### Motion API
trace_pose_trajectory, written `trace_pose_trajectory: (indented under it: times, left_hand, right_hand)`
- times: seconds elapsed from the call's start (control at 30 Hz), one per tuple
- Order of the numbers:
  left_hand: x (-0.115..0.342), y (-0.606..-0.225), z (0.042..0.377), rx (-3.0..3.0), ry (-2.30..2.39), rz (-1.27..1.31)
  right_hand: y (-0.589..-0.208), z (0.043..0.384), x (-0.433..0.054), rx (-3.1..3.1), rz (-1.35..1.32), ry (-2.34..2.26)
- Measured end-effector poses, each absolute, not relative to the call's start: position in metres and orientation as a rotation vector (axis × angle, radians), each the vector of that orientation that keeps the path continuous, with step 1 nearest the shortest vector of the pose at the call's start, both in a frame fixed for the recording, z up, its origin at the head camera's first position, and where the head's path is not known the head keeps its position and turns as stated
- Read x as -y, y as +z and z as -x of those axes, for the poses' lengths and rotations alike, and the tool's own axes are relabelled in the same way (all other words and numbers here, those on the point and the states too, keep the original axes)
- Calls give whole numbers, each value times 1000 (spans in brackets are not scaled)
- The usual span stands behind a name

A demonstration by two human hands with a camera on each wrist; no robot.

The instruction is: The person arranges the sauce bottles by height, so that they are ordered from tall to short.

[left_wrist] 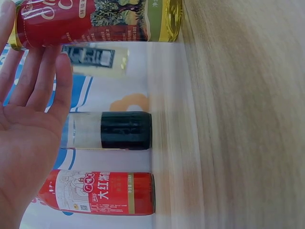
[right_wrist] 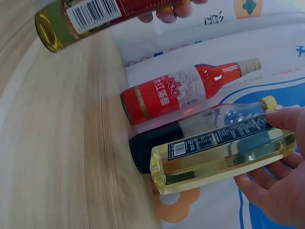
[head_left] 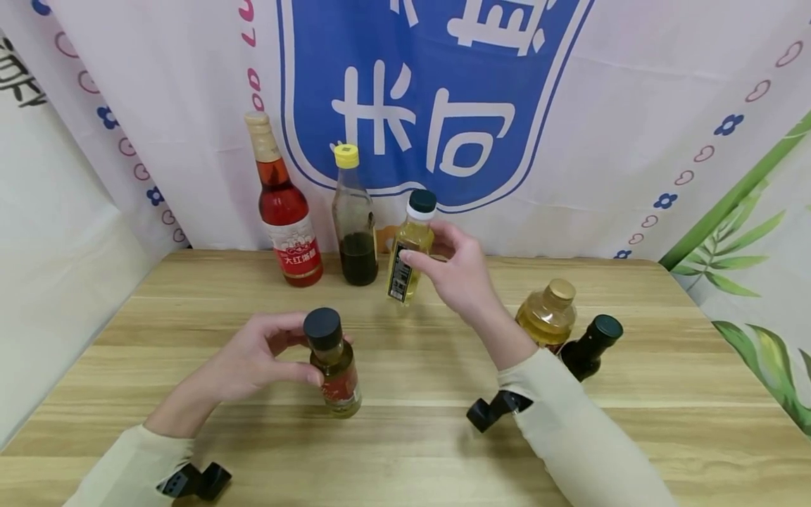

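Observation:
My left hand (head_left: pixel 256 359) grips a small olive oil bottle (head_left: pixel 338 377) with a black cap and a red label, upright low over the table. In the left wrist view, its label (left_wrist: pixel 119 21) shows a tree picture. Further back, my right hand (head_left: pixel 459 271) holds a square clear bottle of yellow oil (head_left: pixel 408 257) with a dark green cap, slightly tilted. The right wrist view shows its black label (right_wrist: pixel 214 138) and its base raised off the wood. Just left of it stand a yellow-capped bottle of dark liquid (head_left: pixel 357 246) and a tall red vinegar bottle (head_left: pixel 288 218).
Beside my right forearm stand a golden oil bottle (head_left: pixel 548 313) and a dark bottle with a green cap (head_left: pixel 589 348), both partly hidden by the sleeve. A printed white and blue cloth (head_left: pixel 602 162) hangs behind the wooden table (head_left: pixel 405 451).

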State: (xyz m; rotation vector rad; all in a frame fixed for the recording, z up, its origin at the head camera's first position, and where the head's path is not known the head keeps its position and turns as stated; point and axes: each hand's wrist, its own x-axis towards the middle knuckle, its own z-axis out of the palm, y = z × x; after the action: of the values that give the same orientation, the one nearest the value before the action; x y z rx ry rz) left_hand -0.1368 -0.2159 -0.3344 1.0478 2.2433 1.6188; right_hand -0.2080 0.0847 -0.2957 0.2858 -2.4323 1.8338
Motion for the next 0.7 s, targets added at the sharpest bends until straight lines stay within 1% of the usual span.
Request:
trace_pose_trajectory:
  times: [0.3,0.7]
  left_hand:
    - [217,-335,137,-2256,1613,-1022]
    - [217,-336,138,-2254,1619,-1032]
  right_hand:
    - [-308,239,-71,2370,-214,1862]
    - [-316,266,-65,2427,-142,1824]
